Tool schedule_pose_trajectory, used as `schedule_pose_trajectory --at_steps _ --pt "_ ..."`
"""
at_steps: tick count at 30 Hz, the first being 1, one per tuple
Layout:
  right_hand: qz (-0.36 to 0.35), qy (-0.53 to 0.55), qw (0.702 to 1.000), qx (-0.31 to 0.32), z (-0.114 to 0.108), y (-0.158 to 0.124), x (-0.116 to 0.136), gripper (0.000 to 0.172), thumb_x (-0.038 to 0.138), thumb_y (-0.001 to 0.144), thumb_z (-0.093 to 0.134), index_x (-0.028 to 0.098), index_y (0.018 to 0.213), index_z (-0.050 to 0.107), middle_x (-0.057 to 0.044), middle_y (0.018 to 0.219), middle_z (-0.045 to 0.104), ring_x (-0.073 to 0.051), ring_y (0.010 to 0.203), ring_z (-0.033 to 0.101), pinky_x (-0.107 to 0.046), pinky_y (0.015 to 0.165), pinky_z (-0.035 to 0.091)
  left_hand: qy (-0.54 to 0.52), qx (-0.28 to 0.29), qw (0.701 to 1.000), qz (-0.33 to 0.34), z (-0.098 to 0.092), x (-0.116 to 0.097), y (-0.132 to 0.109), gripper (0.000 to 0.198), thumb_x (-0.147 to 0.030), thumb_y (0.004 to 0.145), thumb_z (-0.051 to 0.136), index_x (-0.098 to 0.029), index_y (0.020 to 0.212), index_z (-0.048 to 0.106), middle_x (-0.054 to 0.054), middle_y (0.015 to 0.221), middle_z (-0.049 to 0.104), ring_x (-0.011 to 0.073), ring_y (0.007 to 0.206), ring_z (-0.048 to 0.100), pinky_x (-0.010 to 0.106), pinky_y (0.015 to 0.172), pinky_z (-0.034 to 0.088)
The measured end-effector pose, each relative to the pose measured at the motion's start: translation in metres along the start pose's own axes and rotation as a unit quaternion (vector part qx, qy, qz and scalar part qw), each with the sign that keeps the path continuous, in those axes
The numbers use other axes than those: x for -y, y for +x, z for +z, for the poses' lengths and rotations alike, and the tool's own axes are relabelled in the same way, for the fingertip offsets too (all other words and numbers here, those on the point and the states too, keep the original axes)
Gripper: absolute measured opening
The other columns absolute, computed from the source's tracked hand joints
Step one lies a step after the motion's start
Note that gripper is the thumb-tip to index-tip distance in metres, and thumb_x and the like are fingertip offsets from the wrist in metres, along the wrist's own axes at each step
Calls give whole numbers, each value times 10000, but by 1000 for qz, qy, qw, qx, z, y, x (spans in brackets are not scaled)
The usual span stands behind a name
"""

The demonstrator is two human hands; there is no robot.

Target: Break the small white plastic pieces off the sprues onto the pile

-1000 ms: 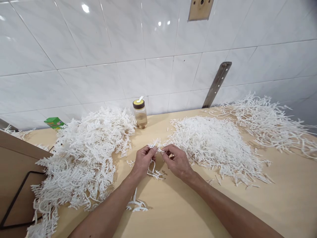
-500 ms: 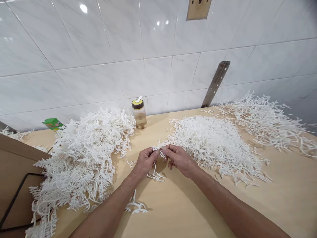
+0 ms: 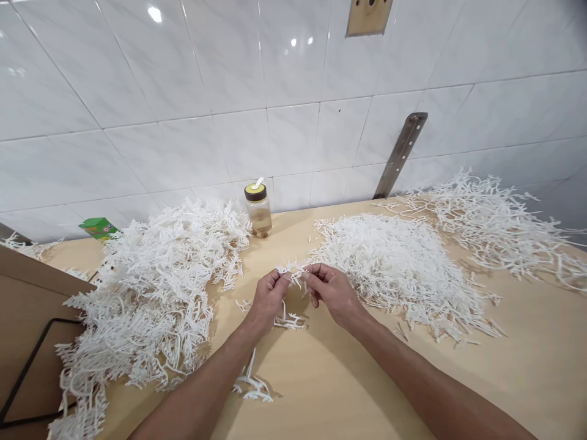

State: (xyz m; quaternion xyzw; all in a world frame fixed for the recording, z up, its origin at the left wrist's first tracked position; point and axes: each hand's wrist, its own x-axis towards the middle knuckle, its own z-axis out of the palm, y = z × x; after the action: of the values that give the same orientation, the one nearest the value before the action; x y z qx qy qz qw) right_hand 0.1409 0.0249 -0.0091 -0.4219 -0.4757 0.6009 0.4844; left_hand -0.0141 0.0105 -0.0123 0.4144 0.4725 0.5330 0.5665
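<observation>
My left hand (image 3: pixel 267 297) and my right hand (image 3: pixel 331 292) meet over the middle of the wooden table (image 3: pixel 348 397). Both pinch the same white plastic sprig (image 3: pixel 290 271), a small branched piece with short prongs. More of the sprig hangs down below my left hand (image 3: pixel 287 319). A big heap of branched white plastic pieces (image 3: pixel 156 287) lies to the left. A flatter heap of short white bits (image 3: pixel 389 269) lies just right of my right hand.
A third spread of white plastic strands (image 3: pixel 495 226) covers the far right. A small jar with a brown lid (image 3: pixel 258 211) stands by the tiled wall. A green carton (image 3: pixel 98 228) sits at far left, a cardboard box (image 3: pixel 27 342) at the left edge. A loose sprig (image 3: pixel 252 382) lies near my left forearm.
My hands have stayed together on the sprig, shifting slightly; the fingers have worked along it and the hanging part below my left hand sits a little higher.
</observation>
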Motion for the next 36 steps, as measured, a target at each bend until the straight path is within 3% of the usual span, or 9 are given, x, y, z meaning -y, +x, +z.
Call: schedule_pose_trajectory --at_steps 5,13,18,22,26,30,33,36 --pt "12 -71 997 25 3 -2 -3 271 408 770 725 171 828 607 51 606 563 -74 399 476 -223 372 436 -41 -1 999 -18 -1 -2 1 412 -505 703 780 -154 710 565 -87 527 356 53 486 283 192 481 249" --pt "-15 -20 998 63 -9 3 -3 140 262 762 682 191 873 635 35 694 590 -88 497 523 -226 426 474 -9 16 1000 -16 0 -4 -2 421 -523 700 775 -150 692 578 -70 527 424 60 479 348 190 471 285" --pt "-45 -85 993 73 -12 -2 6 147 245 799 640 201 939 630 50 693 584 -80 447 531 -246 462 476 0 13 1000 -27 1 -7 -4 422 -525 696 779 -154 689 576 -78 509 402 54 461 318 184 451 254" --pt "-36 -137 988 66 -8 -6 15 172 346 841 647 189 905 622 46 680 584 -76 418 530 -248 462 460 10 6 1000 -22 0 -7 -3 424 -525 693 778 -156 662 572 -73 501 404 58 460 325 187 452 251" --pt "1 -60 997 45 -6 -3 14 344 527 838 644 184 825 613 22 673 565 -105 528 539 -228 425 467 42 20 999 12 0 -7 -4 373 -503 743 745 -149 707 630 -54 533 459 72 493 362 198 491 299" --pt "73 0 997 15 -9 2 13 403 567 762 716 182 791 599 19 670 537 -108 582 521 -185 384 432 45 61 996 40 2 -9 -6 314 -467 786 714 -154 807 701 3 664 598 132 638 517 245 657 440" --pt "108 -5 993 39 -12 3 13 444 598 749 715 169 753 597 4 680 559 -98 564 510 -173 365 409 49 77 994 51 2 -8 -7 305 -460 797 704 -161 852 724 40 778 667 183 768 595 289 775 473" --pt "119 -22 989 84 -13 2 13 453 593 730 735 156 734 615 -24 721 611 -91 559 512 -163 358 395 60 82 993 57 1 -7 -6 297 -451 792 710 -158 836 726 52 797 681 196 779 611 295 776 476"
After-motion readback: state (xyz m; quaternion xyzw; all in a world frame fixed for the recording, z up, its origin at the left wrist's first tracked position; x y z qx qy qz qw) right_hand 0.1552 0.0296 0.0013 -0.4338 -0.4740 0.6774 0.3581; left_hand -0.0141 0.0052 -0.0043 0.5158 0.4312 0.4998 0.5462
